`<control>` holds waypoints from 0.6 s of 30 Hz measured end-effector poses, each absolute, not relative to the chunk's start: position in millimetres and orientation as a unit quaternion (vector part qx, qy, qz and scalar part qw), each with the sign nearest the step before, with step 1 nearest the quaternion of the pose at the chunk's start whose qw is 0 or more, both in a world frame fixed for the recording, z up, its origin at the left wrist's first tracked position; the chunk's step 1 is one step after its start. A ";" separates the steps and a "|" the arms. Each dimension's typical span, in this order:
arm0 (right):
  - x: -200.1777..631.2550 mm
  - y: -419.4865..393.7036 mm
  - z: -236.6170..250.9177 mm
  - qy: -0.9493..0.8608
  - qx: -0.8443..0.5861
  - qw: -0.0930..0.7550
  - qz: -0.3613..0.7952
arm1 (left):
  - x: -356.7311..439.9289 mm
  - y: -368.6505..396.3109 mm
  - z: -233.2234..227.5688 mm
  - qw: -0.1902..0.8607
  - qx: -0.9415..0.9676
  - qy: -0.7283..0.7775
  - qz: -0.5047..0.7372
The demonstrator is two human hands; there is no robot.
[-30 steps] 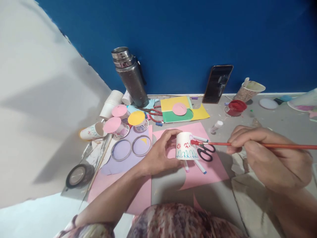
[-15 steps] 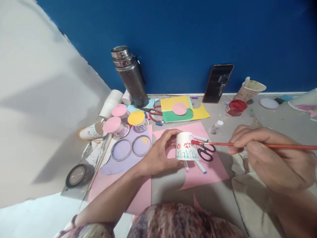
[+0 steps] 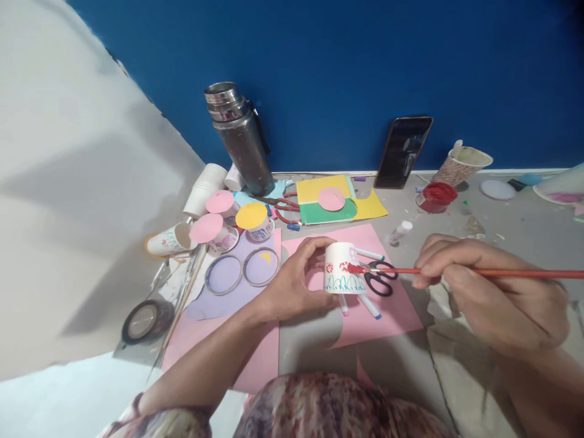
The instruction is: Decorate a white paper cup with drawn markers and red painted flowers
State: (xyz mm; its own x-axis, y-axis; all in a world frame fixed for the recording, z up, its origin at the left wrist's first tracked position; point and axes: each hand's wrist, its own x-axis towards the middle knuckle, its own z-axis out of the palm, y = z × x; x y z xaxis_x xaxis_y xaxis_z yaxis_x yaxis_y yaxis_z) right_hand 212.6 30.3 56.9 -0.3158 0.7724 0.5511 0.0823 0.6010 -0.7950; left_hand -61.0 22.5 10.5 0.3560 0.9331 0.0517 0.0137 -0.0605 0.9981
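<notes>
My left hand point(image 3: 292, 280) grips a small white paper cup point(image 3: 341, 269) standing upside down on pink paper point(image 3: 383, 313). The cup carries red flower marks and blue-green zigzag lines. My right hand point(image 3: 493, 292) pinches a long red paintbrush point(image 3: 456, 272) held level; its red-loaded tip touches the cup's right side beside a red flower. Black-handled scissors point(image 3: 381, 281) and marker pens point(image 3: 368, 307) lie on the pink paper just behind the cup.
A steel flask point(image 3: 239, 140) stands by the blue wall, with a phone point(image 3: 403, 152) leaning on it. A red paint pot point(image 3: 435, 198), patterned cup point(image 3: 460, 165), glue stick point(image 3: 400, 232), decorated cups with coloured lids point(image 3: 219, 228), tape rolls point(image 3: 241, 272) and coloured sheets point(image 3: 337, 207) crowd the table.
The brush tip has slid a little left onto the cup's side, and my right hand has shifted slightly left with it. My left hand and the cup stay put.
</notes>
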 end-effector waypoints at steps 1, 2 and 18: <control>212.2 30.1 57.4 -0.733 -0.294 0.512 0.338 | -61.3 22.5 10.9 0.560 0.604 0.395 0.408; 211.9 29.7 57.9 -0.728 -0.297 0.519 0.334 | -61.6 22.4 11.3 0.555 0.607 0.399 0.406; 213.6 30.7 50.3 -0.748 -0.299 0.492 0.330 | -59.9 20.8 15.1 0.504 0.653 0.427 0.371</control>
